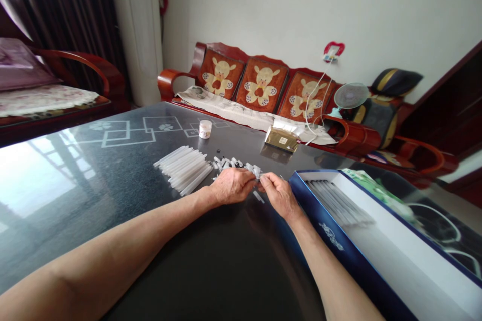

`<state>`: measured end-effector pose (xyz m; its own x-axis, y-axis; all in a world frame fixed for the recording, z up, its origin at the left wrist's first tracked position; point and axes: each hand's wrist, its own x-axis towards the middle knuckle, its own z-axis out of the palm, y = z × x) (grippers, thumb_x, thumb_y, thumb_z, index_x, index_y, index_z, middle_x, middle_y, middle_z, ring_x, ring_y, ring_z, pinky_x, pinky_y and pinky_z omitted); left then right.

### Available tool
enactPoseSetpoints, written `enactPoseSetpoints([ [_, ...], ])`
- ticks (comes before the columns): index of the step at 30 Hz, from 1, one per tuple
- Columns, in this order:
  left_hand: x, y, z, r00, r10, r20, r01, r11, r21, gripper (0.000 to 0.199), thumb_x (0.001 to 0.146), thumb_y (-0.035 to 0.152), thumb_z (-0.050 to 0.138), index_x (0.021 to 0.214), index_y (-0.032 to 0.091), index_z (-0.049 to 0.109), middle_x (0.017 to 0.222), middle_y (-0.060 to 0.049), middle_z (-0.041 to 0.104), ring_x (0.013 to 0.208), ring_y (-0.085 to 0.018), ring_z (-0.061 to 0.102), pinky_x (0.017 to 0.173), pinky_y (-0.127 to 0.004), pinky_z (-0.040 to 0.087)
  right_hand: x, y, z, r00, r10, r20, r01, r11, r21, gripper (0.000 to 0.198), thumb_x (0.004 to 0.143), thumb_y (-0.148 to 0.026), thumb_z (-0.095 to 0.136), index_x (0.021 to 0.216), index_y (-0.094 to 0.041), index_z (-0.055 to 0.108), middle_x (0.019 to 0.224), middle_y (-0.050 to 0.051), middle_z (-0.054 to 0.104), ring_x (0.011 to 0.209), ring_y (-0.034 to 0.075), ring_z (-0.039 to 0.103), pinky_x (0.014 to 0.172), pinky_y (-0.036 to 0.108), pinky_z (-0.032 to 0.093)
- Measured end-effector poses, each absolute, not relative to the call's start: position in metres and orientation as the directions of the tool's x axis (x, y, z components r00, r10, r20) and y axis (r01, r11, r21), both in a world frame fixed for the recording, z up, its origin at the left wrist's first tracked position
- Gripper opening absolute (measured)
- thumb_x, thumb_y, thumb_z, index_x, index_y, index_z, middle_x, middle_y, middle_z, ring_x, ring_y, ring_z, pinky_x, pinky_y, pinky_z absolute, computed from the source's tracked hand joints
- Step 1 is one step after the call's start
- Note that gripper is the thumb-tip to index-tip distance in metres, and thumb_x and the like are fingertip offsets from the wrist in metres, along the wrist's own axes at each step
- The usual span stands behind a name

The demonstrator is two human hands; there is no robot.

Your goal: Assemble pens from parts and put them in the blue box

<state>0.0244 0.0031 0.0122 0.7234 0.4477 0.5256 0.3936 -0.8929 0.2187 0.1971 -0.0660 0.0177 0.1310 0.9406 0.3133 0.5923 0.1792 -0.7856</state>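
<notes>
My left hand [234, 185] and my right hand [279, 194] nearly meet above the dark table, fingers pinched together. Something small and whitish shows around their fingertips, too small to name. Right behind my left hand lies a heap of small white and black caps [228, 162]. To its left, a stack of frosted white pen barrels [184, 168] rests side by side. One loose white cap-like piece [258, 196] is on the table just below the fingertips. Beside my right forearm stands an open blue box [327, 230], with a row of grey-tipped pens [339, 203] at its far end.
A small white round tub [205, 129] stands behind the barrels. Farther back is a gold tissue pack [281, 139]. A green plastic package [380, 190] lies beyond the box. A wooden sofa with bear cushions [260, 85] lines the wall, and a fan [351, 96] stands at right.
</notes>
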Motion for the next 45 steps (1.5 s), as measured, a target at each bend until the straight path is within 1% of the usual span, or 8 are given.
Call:
enactPoseSetpoints([
  [4,0.024,0.002,0.011,0.742,0.406,0.533,0.371,-0.912,0.177,0.031,0.094,0.029,0.038,0.084,0.016,0.064,0.077,-0.005,0.064,0.070,-0.016,0.061,0.063,-0.025,0.042,0.193,-0.067,0.015,0.130,0.925,0.357,0.673,0.182,-0.717,0.037,0.088,-0.052,0.045,0.072,-0.023,0.061,0.069,0.004,0.070,0.069,0.021,0.066,0.064,0.029,0.048],
  [13,0.024,-0.001,0.010,0.710,0.434,0.554,0.429,-0.891,0.149,0.031,0.096,0.031,0.036,0.086,0.017,0.062,0.076,-0.004,0.061,0.069,-0.015,0.059,0.058,-0.024,0.038,0.181,-0.059,0.010,0.326,0.910,0.258,0.530,0.050,-0.847,0.056,0.086,-0.065,0.039,0.053,-0.024,0.057,0.052,0.005,0.062,0.050,0.019,0.058,0.051,0.029,0.044],
  [20,0.025,0.001,0.011,0.704,0.476,0.528,0.443,-0.874,0.198,0.029,0.095,0.030,0.038,0.088,0.016,0.063,0.078,-0.005,0.064,0.069,-0.016,0.061,0.060,-0.026,0.040,0.190,-0.067,0.023,0.071,0.889,0.452,0.745,0.254,-0.617,0.027,0.088,-0.043,0.047,0.085,-0.022,0.065,0.077,0.003,0.069,0.072,0.019,0.062,0.068,0.028,0.045],
  [24,0.026,0.000,0.011,0.714,0.439,0.546,0.408,-0.894,0.186,0.030,0.095,0.030,0.038,0.086,0.017,0.063,0.077,-0.005,0.064,0.068,-0.016,0.060,0.060,-0.026,0.040,0.189,-0.068,0.023,0.048,0.870,0.490,0.774,0.278,-0.568,0.033,0.089,-0.043,0.045,0.070,-0.022,0.061,0.071,0.003,0.066,0.070,0.018,0.059,0.068,0.028,0.043],
  [31,0.025,0.001,0.008,0.709,0.413,0.571,0.414,-0.900,0.137,0.031,0.096,0.031,0.037,0.082,0.017,0.061,0.075,-0.004,0.061,0.065,-0.015,0.058,0.057,-0.026,0.037,0.188,-0.066,0.019,0.177,0.913,0.368,0.696,0.148,-0.703,0.046,0.091,-0.051,0.040,0.059,-0.023,0.059,0.058,0.003,0.064,0.059,0.019,0.059,0.059,0.028,0.042],
  [34,0.026,0.003,0.007,0.708,0.427,0.563,0.416,-0.896,0.157,0.029,0.095,0.030,0.038,0.083,0.017,0.061,0.075,-0.004,0.062,0.066,-0.015,0.059,0.059,-0.025,0.039,0.190,-0.067,0.021,0.100,0.898,0.428,0.739,0.220,-0.636,0.038,0.091,-0.046,0.040,0.072,-0.023,0.062,0.071,0.004,0.068,0.068,0.019,0.061,0.063,0.028,0.043],
  [38,0.026,0.002,0.008,0.720,0.414,0.556,0.391,-0.905,0.167,0.030,0.095,0.029,0.039,0.080,0.016,0.062,0.073,-0.004,0.062,0.065,-0.014,0.058,0.059,-0.025,0.039,0.190,-0.068,0.022,-0.008,0.847,0.532,0.803,0.322,-0.501,0.035,0.090,-0.041,0.040,0.066,-0.022,0.056,0.069,0.004,0.063,0.067,0.017,0.056,0.065,0.028,0.041],
  [45,0.024,-0.002,0.009,0.693,0.359,0.625,0.436,-0.899,0.033,0.027,0.096,0.027,0.039,0.086,0.018,0.063,0.072,-0.003,0.059,0.067,-0.015,0.055,0.055,-0.026,0.034,0.176,-0.062,0.013,0.303,0.910,0.282,0.548,0.076,-0.833,0.049,0.088,-0.051,0.038,0.051,-0.021,0.051,0.050,0.001,0.056,0.053,0.016,0.055,0.057,0.027,0.043],
])
